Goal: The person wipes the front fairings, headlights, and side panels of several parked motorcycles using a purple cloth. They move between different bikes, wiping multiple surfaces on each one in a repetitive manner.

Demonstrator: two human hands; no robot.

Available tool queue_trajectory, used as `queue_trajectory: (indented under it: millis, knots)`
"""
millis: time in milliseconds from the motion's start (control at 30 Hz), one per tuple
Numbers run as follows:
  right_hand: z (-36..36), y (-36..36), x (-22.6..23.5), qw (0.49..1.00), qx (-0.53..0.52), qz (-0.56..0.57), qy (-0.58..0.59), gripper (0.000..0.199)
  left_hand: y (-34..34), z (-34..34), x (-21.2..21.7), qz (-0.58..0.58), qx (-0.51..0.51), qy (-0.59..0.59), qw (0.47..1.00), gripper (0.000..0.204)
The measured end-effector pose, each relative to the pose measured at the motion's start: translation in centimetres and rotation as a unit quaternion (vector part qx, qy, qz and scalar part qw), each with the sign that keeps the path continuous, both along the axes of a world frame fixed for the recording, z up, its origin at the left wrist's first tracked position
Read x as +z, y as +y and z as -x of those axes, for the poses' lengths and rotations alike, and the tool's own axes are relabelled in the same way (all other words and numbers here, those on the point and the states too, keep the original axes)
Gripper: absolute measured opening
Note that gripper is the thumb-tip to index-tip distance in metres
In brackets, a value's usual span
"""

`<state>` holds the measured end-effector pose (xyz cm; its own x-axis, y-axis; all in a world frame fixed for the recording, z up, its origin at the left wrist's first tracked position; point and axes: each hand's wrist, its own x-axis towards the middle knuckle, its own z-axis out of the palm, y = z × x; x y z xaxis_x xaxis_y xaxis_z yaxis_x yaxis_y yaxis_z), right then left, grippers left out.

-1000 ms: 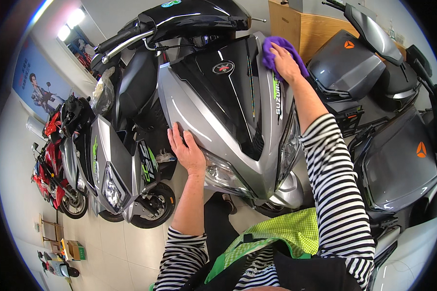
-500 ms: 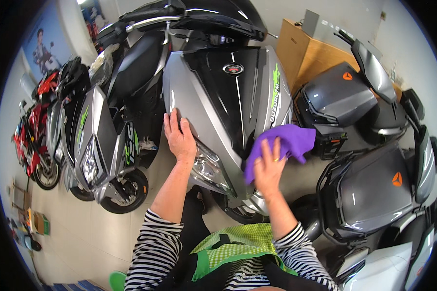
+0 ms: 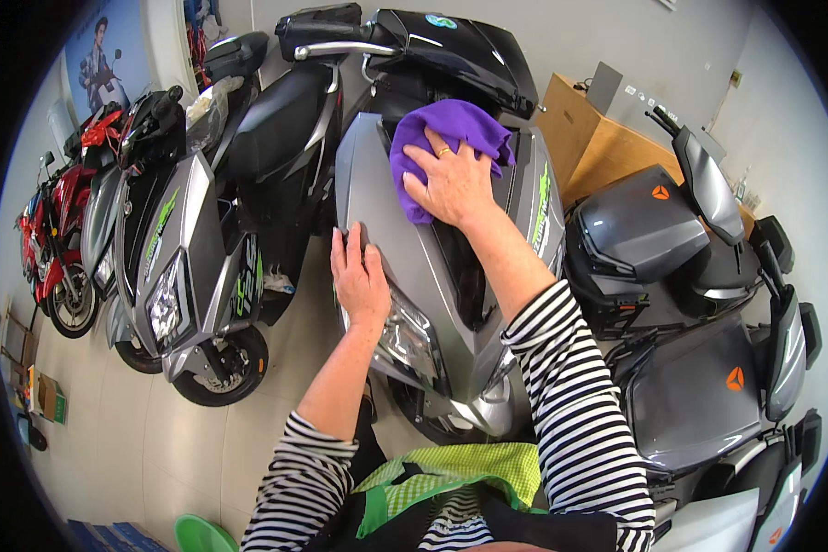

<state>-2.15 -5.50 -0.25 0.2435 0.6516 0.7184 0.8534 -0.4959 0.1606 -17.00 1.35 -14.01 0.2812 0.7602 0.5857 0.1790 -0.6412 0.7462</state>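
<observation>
In front of me stands a grey and black scooter (image 3: 432,304), its front panel facing me. My right hand (image 3: 453,179) presses a purple cloth (image 3: 428,124) against the upper black part of that panel, fingers bent into the fabric. The cloth covers the badge area. My left hand (image 3: 361,281) lies flat on the grey side of the panel, just above the headlight (image 3: 407,340), with its fingers stretched out and nothing in it.
On the left is another grey scooter (image 3: 179,267), with a red motorcycle (image 3: 60,239) beyond. Grey scooters with rear boxes (image 3: 695,391) crowd the right. A wooden cabinet (image 3: 607,138) stands behind. Near my feet sits a green basin (image 3: 202,534).
My right hand has carried the purple cloth from the lower right edge of the panel up to its top middle. My left hand stays on the panel's left side.
</observation>
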Motion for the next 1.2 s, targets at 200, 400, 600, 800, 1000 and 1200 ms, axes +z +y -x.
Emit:
queue_trajectory:
  millis: [200, 400, 600, 800, 1000, 1200]
  knots:
    - [-5.7, 0.1, 3.0, 0.983, -0.045, -0.028, 0.178, 0.052, -0.1, 0.3, -0.2, 0.000, -0.007, -0.005, 1.000, 0.046]
    - [-10.5, -2.9, 1.1, 0.953, -0.025, -0.114, 0.281, 0.053, -0.2, 0.4, -0.1, -0.003, -0.006, 0.002, 1.000, 0.045]
    - [-6.9, -0.4, 1.0, 0.971, -0.032, -0.133, 0.194, 0.050, -0.3, 0.5, 0.0, 0.008, -0.019, -0.005, 1.000, 0.047]
    - [-1.9, 6.8, 2.0, 0.998, -0.047, 0.027, 0.023, 0.053, -0.2, 0.6, 0.1, -0.008, -0.017, 0.003, 1.000, 0.047]
    - [-1.2, 9.8, 1.8, 0.995, -0.020, 0.089, 0.034, 0.052, -0.2, 0.7, 0.0, -0.025, -0.008, 0.009, 1.000, 0.047]
    - [1.6, 5.7, -0.5, 0.987, 0.105, 0.122, -0.004, 0.045, -0.1, 0.2, -0.3, -0.021, -0.010, -0.019, 1.000, 0.043]
